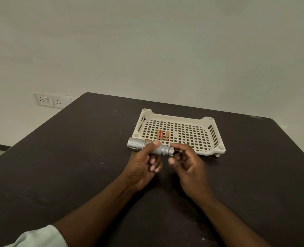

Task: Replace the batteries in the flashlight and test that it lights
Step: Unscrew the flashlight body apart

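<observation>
A: Where is the flashlight (150,147)?

B: Above the tabletop (76,157), left hand (144,163) fingers curled round its knurled barrel; right hand (185,161) fingertips pinch the tail cap.

A: Handling?

B: Likely rigid metal, grippy knurling.

Left hand (144,161) fingers curled in a grip, thumb on top; right hand (186,163) loosely curled, fingertips pinching beside it

No text, brand or number can be read anywhere. The middle one of the three batteries (161,134), lying in the cream tray (212,122) at about 12 o'clock from the flashlight (150,147), carries a red label with lettering along its length, but the print is too small and blurred to make out.
</observation>
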